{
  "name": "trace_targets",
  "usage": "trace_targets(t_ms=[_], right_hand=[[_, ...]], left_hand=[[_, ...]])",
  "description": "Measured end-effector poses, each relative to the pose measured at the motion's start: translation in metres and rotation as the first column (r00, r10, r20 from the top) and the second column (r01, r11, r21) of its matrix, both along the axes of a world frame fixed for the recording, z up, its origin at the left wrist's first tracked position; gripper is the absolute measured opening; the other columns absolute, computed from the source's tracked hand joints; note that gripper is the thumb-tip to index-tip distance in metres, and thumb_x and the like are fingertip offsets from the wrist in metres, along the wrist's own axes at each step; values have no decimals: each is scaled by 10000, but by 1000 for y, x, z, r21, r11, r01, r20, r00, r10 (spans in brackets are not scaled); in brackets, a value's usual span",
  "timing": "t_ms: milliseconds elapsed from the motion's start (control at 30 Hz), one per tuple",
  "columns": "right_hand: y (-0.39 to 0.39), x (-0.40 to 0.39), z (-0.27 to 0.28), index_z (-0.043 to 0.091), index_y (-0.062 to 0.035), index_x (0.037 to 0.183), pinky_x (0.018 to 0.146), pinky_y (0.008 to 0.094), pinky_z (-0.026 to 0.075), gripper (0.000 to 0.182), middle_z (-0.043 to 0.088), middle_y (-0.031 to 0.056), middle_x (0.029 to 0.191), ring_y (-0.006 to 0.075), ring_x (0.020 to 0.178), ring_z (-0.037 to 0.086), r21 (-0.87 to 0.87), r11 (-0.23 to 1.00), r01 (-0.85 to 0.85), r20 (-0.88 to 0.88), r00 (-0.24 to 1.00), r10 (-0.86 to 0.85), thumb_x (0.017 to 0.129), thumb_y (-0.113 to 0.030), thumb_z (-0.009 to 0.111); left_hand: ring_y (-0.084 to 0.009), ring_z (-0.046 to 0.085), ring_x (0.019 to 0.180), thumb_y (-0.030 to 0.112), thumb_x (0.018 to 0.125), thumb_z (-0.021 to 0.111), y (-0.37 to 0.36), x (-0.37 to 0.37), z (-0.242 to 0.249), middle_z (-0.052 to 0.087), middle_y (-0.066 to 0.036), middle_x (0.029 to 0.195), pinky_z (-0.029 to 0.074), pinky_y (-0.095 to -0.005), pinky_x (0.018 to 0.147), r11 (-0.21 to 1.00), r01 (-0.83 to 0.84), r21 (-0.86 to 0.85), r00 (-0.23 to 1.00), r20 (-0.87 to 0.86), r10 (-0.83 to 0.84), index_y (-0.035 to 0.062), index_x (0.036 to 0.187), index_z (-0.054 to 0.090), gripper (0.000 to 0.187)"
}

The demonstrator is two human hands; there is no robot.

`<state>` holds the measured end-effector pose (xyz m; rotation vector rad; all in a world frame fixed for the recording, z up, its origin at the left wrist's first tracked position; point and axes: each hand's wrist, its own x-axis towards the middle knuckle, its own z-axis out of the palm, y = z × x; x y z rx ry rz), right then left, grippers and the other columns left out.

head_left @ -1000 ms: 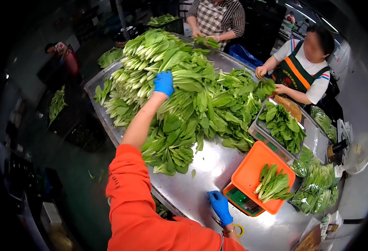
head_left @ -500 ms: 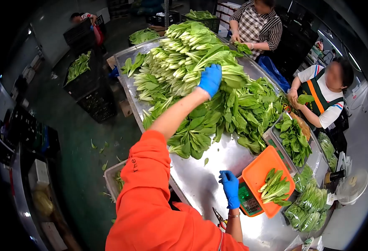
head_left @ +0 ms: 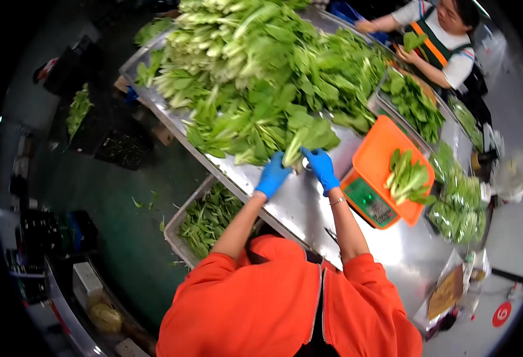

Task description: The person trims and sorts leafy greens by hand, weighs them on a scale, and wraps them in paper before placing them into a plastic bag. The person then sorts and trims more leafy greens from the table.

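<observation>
My left hand (head_left: 273,175), in a blue glove, is closed on the stem end of a leafy green plant (head_left: 310,138) over the metal table's near edge. On the plant's right side, my right hand (head_left: 321,169), also gloved in blue, has its fingers pressed together at the base. What exactly those fingers pinch is too small to tell. A large heap of leafy greens (head_left: 237,53) lies just beyond both hands. To the right, an orange tray (head_left: 371,156) on a scale (head_left: 368,202) holds a few greens (head_left: 407,177).
A bin of leaves (head_left: 205,220) stands below the table's left edge. Bagged greens (head_left: 461,208) and a tray of greens (head_left: 413,107) are on the right. A co-worker (head_left: 440,47) stands at the far right side. Black crates (head_left: 110,134) are at left.
My left hand has come back from the heap to the near edge, now with a plant. My right hand has moved up beside it. The view has shifted, and one co-worker has left it.
</observation>
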<state>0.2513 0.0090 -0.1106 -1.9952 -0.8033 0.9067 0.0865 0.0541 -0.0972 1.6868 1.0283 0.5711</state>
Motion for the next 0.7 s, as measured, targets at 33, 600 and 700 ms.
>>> trace_targets(t_ms=[33,600,700], right_hand=[[-8,-10,31,540,25,736,594,349,431,523,574,170,644,275,632,565,-52,998,40,-96,994,-45,713,-497,566],[-32,-64,73,576,22,844,562,232,442,385,591,91,696,119,580,556,312,946,90,-121,991,-55,721,-337,646],[-31,-65,74,575,23,839,553,215,424,299,573,67,677,88,585,523,356,928,110,-250,968,-19,734,-248,648]], left_hand=[[-252,571,769,233,681,657,4,-4,-20,583,-143,839,450,-324,688,996,-34,-79,999,28,36,-9,1078,432,517],[-116,526,802,95,726,642,9,-18,40,550,-57,903,446,-232,714,832,303,-465,878,475,-55,8,1024,469,355],[-119,524,828,104,706,666,0,-16,35,549,-50,924,434,-232,738,881,293,-371,851,521,-63,25,1038,462,398]])
